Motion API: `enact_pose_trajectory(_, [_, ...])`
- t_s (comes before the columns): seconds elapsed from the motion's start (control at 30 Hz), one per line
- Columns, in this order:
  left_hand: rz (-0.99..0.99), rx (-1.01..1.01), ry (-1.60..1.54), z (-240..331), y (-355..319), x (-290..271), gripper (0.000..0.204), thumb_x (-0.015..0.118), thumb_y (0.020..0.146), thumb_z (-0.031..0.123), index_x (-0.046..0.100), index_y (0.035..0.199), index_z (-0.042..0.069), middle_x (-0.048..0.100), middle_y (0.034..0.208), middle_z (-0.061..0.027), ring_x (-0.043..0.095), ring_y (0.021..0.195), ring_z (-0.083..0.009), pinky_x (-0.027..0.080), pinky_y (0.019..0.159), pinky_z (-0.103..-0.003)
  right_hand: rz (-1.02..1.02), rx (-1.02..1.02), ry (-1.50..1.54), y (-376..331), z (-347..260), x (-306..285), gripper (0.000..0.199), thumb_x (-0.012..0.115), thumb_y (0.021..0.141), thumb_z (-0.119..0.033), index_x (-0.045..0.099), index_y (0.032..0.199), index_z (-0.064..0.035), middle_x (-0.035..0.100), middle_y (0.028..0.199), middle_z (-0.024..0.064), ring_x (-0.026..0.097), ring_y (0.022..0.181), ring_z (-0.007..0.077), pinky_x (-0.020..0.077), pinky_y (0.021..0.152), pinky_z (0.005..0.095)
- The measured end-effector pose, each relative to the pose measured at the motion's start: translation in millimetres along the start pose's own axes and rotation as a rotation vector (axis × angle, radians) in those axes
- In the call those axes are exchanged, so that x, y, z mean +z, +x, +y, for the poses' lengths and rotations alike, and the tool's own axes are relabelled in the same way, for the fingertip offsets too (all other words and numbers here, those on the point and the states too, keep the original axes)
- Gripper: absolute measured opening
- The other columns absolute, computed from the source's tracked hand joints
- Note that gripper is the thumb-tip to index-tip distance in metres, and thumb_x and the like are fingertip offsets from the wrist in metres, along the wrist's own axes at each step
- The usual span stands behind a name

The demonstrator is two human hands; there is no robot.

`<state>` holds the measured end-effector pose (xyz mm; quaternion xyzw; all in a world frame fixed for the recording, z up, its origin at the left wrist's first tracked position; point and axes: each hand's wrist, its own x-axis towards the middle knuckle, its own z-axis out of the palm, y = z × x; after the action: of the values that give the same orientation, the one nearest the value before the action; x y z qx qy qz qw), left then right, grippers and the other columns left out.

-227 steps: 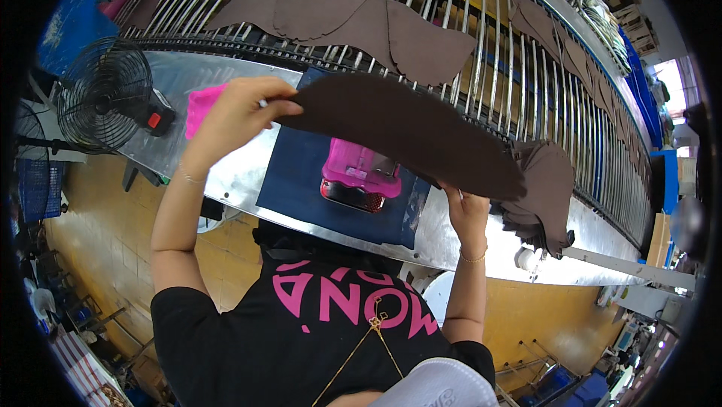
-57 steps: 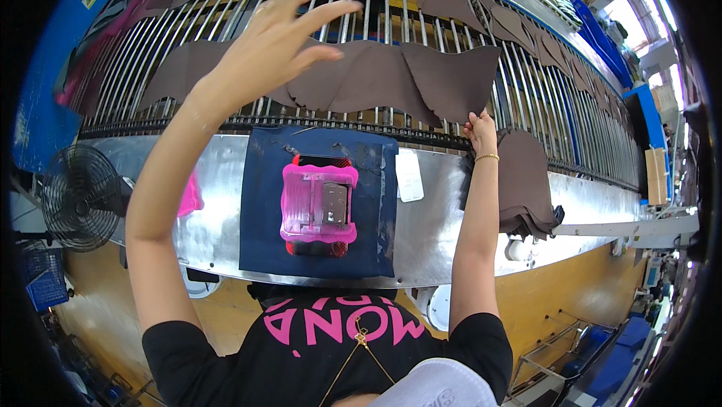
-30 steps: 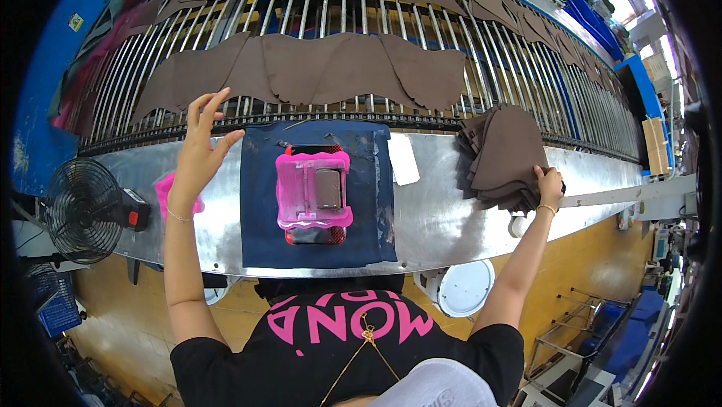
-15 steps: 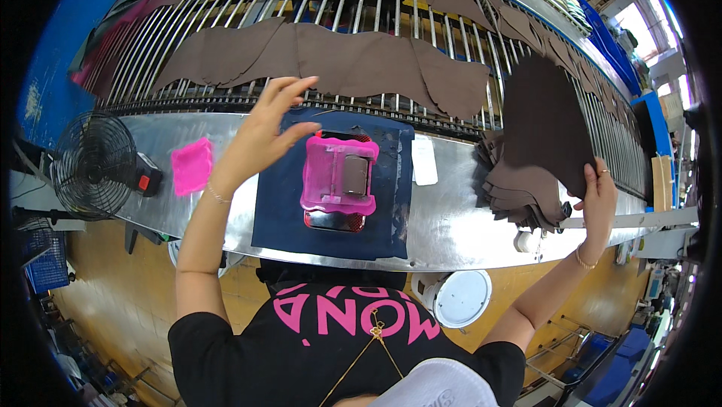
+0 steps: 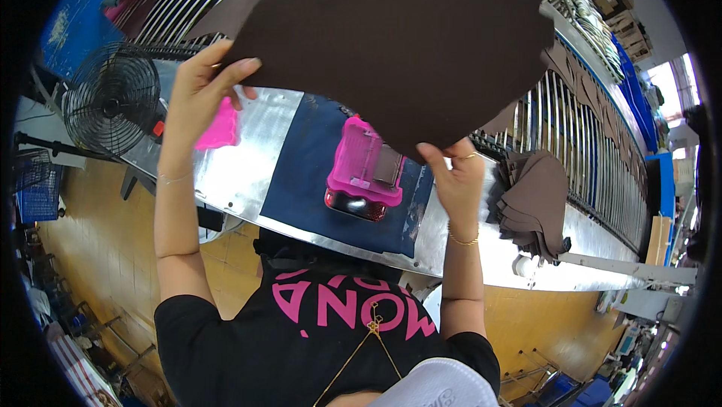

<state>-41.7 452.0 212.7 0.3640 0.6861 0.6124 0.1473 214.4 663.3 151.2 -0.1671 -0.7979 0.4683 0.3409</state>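
Observation:
A large dark brown cut fabric piece is stretched between my two hands, raised above the table and the rack. My left hand pinches its left corner. Its near edge, right of the middle, is gripped by my right hand. Below the piece, a pink plastic tray with a small brown block in it rests on a black and red device, on a dark blue mat. To the right of my right hand lies a stack of similar brown pieces.
A metal-bar rack with brown pieces on it runs along the table's far side. A black fan stands at the left, near a pink tray. The metal table ends in front of my body.
The brown piece has been lifted off the stack at the right and brought across to the middle. My left hand has taken hold of its left corner.

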Motion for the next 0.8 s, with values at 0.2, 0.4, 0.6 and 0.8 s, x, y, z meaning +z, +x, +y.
enact_pose_trajectory(0.2, [-0.002, -0.028, 0.091, -20, -25, -39, 0.014, 0.064, 0.087, 0.006, 0.062, 0.098, -0.002, 0.065, 0.08, -0.0045, 0.063, 0.066, -0.0083, 0.048, 0.053, -0.019, -0.127, -0.207, -0.194, -2, 6, 23, 0.026, 0.065, 0.073, 0.004, 0.066, 0.097, -0.0074, 0.068, 0.086, 0.0075, 0.061, 0.071, 0.0233, 0.0428, 0.08, 0.0352])
enact_pose_trajectory(0.4, [-0.156, -0.25, 0.036, -36, -32, -3, 0.01, 0.062, 0.086, 0.003, 0.061, 0.095, -0.003, 0.066, 0.081, -0.0064, 0.068, 0.069, -0.0125, 0.049, 0.052, -0.021, -0.095, -0.235, -0.345, -22, 9, -11, 0.034, 0.056, 0.073, 0.011, 0.067, 0.097, -0.0106, 0.07, 0.092, 0.0021, 0.064, 0.077, 0.0155, 0.0352, 0.089, 0.0347])
enact_pose_trajectory(0.6, [-0.44, 0.026, 0.338, -35, -20, 59, 0.009, 0.066, 0.081, 0.003, 0.062, 0.088, -0.001, 0.058, 0.076, -0.0057, 0.063, 0.062, -0.0156, 0.047, 0.052, -0.025, -0.014, 0.034, -0.352, -84, 49, -55, 0.026, 0.058, 0.076, 0.007, 0.068, 0.095, -0.0068, 0.07, 0.087, 0.0061, 0.062, 0.074, 0.0216, 0.0399, 0.085, 0.0345])
enact_pose_trajectory(0.8, [-0.617, 0.42, 0.467, -22, -9, 114, 0.01, 0.069, 0.076, 0.009, 0.067, 0.084, 0.006, 0.055, 0.078, -0.0073, 0.06, 0.066, -0.0256, 0.047, 0.058, -0.033, 0.267, 0.32, -0.224, -133, 43, -117, 0.007, 0.061, 0.085, 0.0, 0.065, 0.091, -0.0001, 0.065, 0.083, 0.0044, 0.056, 0.073, 0.0146, 0.0429, 0.076, 0.0262])
